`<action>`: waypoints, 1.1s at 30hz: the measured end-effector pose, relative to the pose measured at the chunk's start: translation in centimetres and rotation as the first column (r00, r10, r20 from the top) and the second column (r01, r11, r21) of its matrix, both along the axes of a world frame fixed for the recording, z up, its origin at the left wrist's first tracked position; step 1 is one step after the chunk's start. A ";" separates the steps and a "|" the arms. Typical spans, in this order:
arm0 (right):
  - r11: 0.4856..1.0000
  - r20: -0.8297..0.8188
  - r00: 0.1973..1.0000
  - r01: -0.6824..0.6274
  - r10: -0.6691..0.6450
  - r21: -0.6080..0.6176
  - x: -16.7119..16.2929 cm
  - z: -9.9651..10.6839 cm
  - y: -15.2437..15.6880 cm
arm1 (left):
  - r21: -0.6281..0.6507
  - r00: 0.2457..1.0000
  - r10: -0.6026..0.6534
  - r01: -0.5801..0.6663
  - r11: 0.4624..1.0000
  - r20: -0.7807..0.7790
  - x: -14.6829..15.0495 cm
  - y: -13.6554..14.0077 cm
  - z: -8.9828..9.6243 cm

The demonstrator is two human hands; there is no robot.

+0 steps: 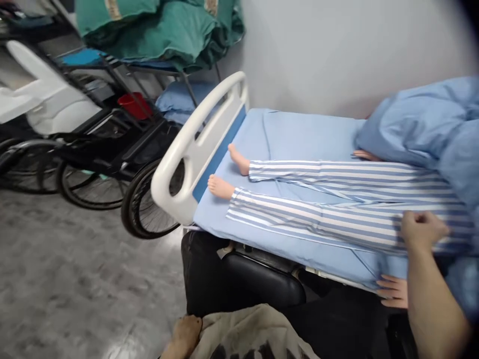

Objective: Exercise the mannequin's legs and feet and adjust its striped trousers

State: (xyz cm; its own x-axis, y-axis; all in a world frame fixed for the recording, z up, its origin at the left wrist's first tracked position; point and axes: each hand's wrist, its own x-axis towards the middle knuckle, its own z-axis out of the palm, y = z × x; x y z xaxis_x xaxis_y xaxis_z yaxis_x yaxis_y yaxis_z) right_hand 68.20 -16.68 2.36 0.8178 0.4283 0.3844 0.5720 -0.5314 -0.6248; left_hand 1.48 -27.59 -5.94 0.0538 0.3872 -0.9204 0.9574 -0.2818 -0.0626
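Observation:
My right hand (pixel 424 230) is curled into a loose fist over the thigh of a manikin's blue-and-white striped trousers (pixel 318 199). Nothing shows in its fingers; whether it touches the cloth is hard to tell. My left hand (pixel 188 328) is low in the view, at the edge of my beige shirt (pixel 254 329). Its fingers look curled in, and their inner side is hidden. The manikin lies on its back with bare feet (pixel 220 188) toward the footboard. One manikin hand (pixel 394 290) reaches over the near bed edge. A bunched blue quilt (pixel 407 117) covers its upper body.
The bed has a blue sheet (pixel 307 130) and a white footboard (pixel 198 149). A black padded rest (pixel 265 279) stands against its near side. Wheelchairs (pixel 149 199), a red bucket (pixel 135 104) and a rack with green bundles (pixel 160 30) are beyond the footboard.

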 end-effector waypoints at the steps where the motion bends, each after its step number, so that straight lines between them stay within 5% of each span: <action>1: 0.998 -0.005 0.999 0.052 -0.052 -0.018 1.0 -0.9 -0.4 | -0.004 0.999 -0.048 0.048 0.999 -0.009 0.8 1.0 0.4; 4: 0.997 -0.025 0.997 0.073 -0.073 -0.030 2.6 -2.9 -0.6 | 0.162 0.980 -0.100 0.072 0.984 0.171 5.1 4.4 2.5; 6: 0.998 -0.025 0.998 0.056 -0.057 -0.041 3.0 -3.2 -0.6 | 0.344 0.902 -0.120 -0.033 0.938 0.415 9.5 7.1 4.4; 11: 0.999 -0.092 0.995 -0.047 0.049 0.020 0.6 -2.0 0.0 | 0.441 0.507 -0.201 -0.412 0.797 0.838 19.8 15.2 8.6; 13: 0.979 -0.159 0.978 -0.104 0.133 0.177 -3.1 -1.5 1.4 | 0.356 0.327 -0.198 -0.549 0.756 0.924 22.2 18.5 9.5; 15: 0.902 -0.243 0.923 -0.191 0.300 0.386 -8.6 -1.2 3.6 | 0.212 0.134 -0.164 -0.659 0.721 0.977 23.4 21.5 10.0; 18: 0.767 -0.354 0.740 -0.330 0.572 0.551 -19.0 -0.7 7.9 | -0.038 -0.134 -0.100 -0.763 0.646 0.986 24.0 25.3 10.2; 21: 0.664 -0.449 0.521 -0.361 0.726 0.655 -28.8 0.1 12.2 | -0.210 -0.313 -0.083 -0.787 0.581 0.946 23.7 28.2 10.3; 24: 0.584 -0.462 0.366 -0.394 0.808 0.709 -35.3 0.8 15.3 | -0.292 -0.395 -0.093 -0.799 0.525 0.914 22.9 30.4 10.5; 27: 0.542 -0.442 0.319 -0.405 0.838 0.736 -37.8 0.5 17.2 | -0.356 -0.452 -0.111 -0.810 0.467 0.885 22.0 31.7 10.7; 33: 0.664 -0.555 0.376 -0.293 0.742 0.688 -37.1 -3.4 19.1 | -0.323 -0.432 -0.121 -0.807 0.495 0.894 21.4 32.2 10.0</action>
State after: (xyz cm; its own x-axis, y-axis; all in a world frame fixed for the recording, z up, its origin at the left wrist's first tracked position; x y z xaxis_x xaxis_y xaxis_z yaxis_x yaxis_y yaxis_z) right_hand 31.14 2.43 -1.01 0.5199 0.8539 0.0206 -0.1777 0.1317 -0.9752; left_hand 22.92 4.62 4.05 0.0353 0.9771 0.2097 -0.1610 -0.2015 0.9662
